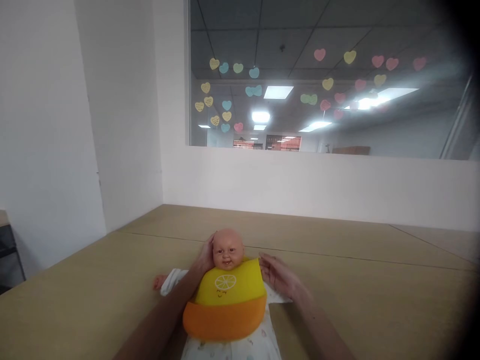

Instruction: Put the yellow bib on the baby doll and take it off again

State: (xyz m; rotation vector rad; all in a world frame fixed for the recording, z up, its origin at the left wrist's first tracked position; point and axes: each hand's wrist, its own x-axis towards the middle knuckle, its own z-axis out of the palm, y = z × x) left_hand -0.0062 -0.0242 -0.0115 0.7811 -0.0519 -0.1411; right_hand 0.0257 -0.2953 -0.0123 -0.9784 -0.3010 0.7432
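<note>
A baby doll's head (228,250) faces up, and the doll lies on its back on a tan table (356,300). A yellow and orange silicone bib (225,305) with a lemon-slice print covers its chest. My left hand (204,255) cups the side of the doll's head. My right hand (279,276) is spread open at the bib's upper right corner, its fingertips at or very near the yellow edge. The doll's white patterned clothing (232,350) shows below the bib, and its small bare hand (159,282) sticks out at the left.
The tan table has seams and runs back to a white wall (300,182). Above the wall, a window (318,85) carries several heart-shaped paper notes. A dark piece of furniture (7,255) stands past the table at the far left.
</note>
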